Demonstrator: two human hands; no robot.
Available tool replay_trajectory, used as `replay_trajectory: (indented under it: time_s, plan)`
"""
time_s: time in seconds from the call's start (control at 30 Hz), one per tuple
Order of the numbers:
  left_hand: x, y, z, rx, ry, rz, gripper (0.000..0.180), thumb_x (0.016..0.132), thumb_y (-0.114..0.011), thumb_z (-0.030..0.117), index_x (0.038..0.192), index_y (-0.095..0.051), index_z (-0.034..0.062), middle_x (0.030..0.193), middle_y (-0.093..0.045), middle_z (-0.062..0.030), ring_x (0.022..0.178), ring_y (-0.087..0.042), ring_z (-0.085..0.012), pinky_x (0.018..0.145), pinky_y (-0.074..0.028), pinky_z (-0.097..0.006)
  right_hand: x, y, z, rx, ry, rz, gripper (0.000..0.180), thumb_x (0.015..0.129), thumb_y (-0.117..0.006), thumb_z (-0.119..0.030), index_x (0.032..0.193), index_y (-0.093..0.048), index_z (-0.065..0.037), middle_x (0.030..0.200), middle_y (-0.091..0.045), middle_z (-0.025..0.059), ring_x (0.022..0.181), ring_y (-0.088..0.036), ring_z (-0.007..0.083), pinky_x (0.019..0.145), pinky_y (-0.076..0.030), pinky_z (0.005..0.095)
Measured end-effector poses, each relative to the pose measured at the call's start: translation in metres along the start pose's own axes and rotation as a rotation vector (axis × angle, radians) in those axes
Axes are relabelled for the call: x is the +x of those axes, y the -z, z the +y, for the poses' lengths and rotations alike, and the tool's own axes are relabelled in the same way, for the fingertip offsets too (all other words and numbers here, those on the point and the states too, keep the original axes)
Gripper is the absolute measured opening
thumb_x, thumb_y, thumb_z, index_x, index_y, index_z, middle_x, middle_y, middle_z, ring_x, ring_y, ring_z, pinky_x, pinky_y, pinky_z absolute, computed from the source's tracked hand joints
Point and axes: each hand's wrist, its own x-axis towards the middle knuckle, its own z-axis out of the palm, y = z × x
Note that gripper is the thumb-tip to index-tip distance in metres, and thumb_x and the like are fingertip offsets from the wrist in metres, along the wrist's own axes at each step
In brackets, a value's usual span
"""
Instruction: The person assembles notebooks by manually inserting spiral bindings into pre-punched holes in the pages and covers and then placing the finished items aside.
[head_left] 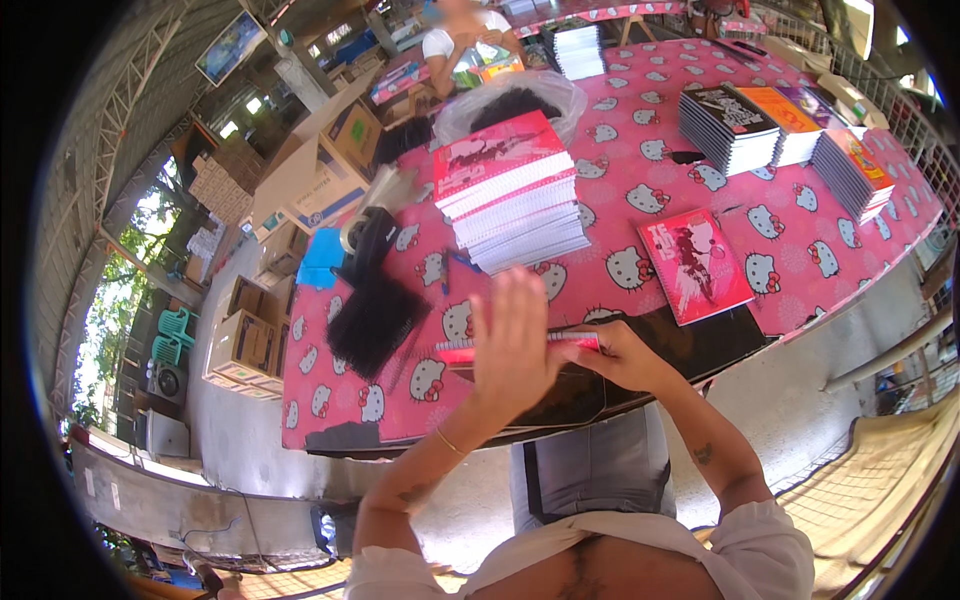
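Table (800,290): notebook stack (515,195) at centre; single notebook (695,265) to its right; binding combs (375,320) near left edge; more stacks (780,125) at far right corner.

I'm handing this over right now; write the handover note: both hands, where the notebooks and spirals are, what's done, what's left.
Left hand: raised, open and flat, palm against the notebook held edge-on above the near table edge.
Right hand: gripping that same notebook at its right end.
Stack of pink notebooks: mid-table, just beyond the hands.
Single pink notebook: flat, to the right of the hands.
Black spiral coils: piled left of the hands.
More stacks: far right of the pink table.
Done: many notebooks stacked.
Left: the one in hand; whether its spiral is in cannot be seen.
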Motion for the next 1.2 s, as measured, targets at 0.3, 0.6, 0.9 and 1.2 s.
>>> replay_trajectory:
  time_s: [0.3,0.6,0.9,1.2]
  plan:
    - [-0.004,-0.003,0.014,-0.142,-0.072,-0.089,0.096,0.093,-0.053,0.062,0.151,-0.033,-0.0120,0.158,-0.030,-0.0345,0.149,-0.028,-0.0494,0.119,-0.016,-0.067,0.003,-0.004,-0.001,0.070,0.103,0.059,0.033,0.092,-0.066,-0.007,0.125,-0.066,-0.003,0.080,-0.064,0.0186,0.064,-0.057,0.0218,0.064,-0.049,0.0340]
    - [-0.008,0.013,0.026,-0.300,0.028,0.070,0.069,0.103,-0.050,0.044,0.148,-0.041,-0.0074,0.153,-0.045,-0.0266,0.145,-0.041,-0.0400,0.121,-0.016,-0.061,0.008,-0.013,0.003,0.105,0.245,0.162,0.034,0.089,-0.071,-0.008,0.123,-0.068,-0.004,0.081,-0.066,0.0191,0.065,-0.060,0.0236,0.065,-0.050,0.0343]
    - [0.024,0.020,-0.006,-0.470,-0.032,0.116,0.018,0.098,-0.066,0.025,0.101,-0.068,0.0075,0.093,-0.073,-0.0060,0.089,-0.071,-0.0246,0.119,-0.026,-0.056,0.000,0.049,-0.034,0.194,0.010,0.090,0.024,0.090,-0.073,-0.004,0.112,-0.073,0.003,0.096,-0.077,0.0115,0.092,-0.073,0.0121,0.085,-0.057,0.0273]
    - [0.024,0.029,-0.006,-0.462,-0.011,0.115,0.014,0.094,-0.068,0.021,0.097,-0.069,0.0070,0.082,-0.070,-0.0089,0.079,-0.069,-0.0275,0.102,-0.044,-0.048,0.015,0.034,-0.046,-0.258,0.325,0.082,0.021,0.079,-0.075,-0.005,0.087,-0.056,-0.001,0.076,-0.061,0.0116,0.069,-0.068,0.0275,0.061,-0.052,0.0351]
